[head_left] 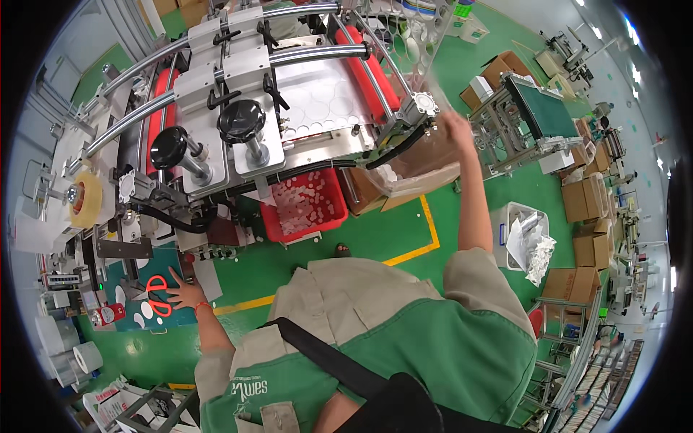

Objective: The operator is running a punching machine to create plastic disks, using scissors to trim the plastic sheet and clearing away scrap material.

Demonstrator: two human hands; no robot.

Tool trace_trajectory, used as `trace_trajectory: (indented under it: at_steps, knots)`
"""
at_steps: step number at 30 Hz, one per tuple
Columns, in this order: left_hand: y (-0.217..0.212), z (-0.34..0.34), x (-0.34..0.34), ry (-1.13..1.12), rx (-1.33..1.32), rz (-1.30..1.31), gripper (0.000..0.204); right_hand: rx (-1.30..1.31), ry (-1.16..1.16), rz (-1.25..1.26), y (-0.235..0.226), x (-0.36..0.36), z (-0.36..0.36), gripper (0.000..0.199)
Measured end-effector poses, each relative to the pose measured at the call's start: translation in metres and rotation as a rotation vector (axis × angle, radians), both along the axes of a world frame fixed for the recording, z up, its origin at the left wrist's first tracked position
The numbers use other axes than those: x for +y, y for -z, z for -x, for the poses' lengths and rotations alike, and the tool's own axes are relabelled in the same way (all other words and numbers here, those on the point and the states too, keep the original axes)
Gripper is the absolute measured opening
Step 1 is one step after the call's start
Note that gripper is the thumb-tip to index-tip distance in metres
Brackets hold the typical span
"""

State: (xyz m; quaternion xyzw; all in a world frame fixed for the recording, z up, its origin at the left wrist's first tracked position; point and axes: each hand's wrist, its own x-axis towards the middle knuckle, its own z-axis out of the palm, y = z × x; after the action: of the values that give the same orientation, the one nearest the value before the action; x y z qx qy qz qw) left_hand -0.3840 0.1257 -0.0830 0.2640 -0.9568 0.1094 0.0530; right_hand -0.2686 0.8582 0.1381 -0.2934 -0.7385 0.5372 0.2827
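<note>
Fingers spread, my left hand (186,292) rests at a green work mat (170,260) on the left. Right beside its fingertips lie scissors with orange handles (158,295). Small white round pieces (147,310) sit on the mat by the scissors. My right hand (456,131) is raised past the right end of the machine, above a plastic-lined cardboard box (426,162). Motion blurs its fingers, so a grip cannot be made out. A pale strip with round holes (419,47) hangs from the machine's red roller (367,76), close to that hand.
The machine (249,86) with steel bars and black knobs (241,120) spans the upper left. Beneath it stands a red crate (271,220) of small pale discs. A white bin with crumpled silvery film (530,242) is at right, near a small conveyor (538,108) and cardboard boxes (588,242).
</note>
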Motion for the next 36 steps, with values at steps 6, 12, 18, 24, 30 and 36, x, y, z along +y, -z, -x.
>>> trace_trajectory:
  at_steps: [6,12,18,24,30,36]
  knots:
    - [-0.007,0.001,0.004,0.020,-0.005,-0.008,0.097,-0.053,0.057,0.032,0.055,0.035,-0.018,0.021]
    - [-0.001,0.000,0.002,0.008,-0.011,0.023,0.099,0.050,-0.071,0.268,0.025,0.007,0.007,0.019]
    - [-0.006,-0.004,0.002,0.003,-0.016,0.020,0.098,0.042,0.040,0.203,0.015,0.007,0.003,0.019]
    - [0.001,0.002,0.002,-0.010,-0.015,0.036,0.099,-0.164,-0.041,0.134,0.050,0.001,0.004,0.024]
    - [-0.002,0.000,-0.005,-0.033,-0.065,-0.020,0.105,0.183,-0.054,0.251,0.038,-0.002,0.014,0.018]
    - [-0.018,0.011,-0.004,-0.087,-0.265,-0.150,0.113,-0.149,-0.070,0.252,0.074,0.009,0.015,0.021]
